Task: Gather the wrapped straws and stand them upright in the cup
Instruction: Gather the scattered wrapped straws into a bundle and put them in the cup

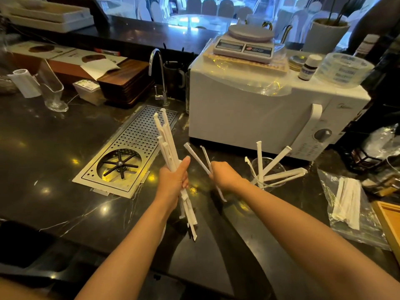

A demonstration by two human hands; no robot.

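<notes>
Two hands grip wrapped straws above a dark counter: the left hand a bundle, the right hand two straws, near the cup.

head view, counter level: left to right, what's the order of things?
Glass pitcher → drain grate → left hand with straw bundle → right hand with two straws → cup → bag of straws.
</notes>
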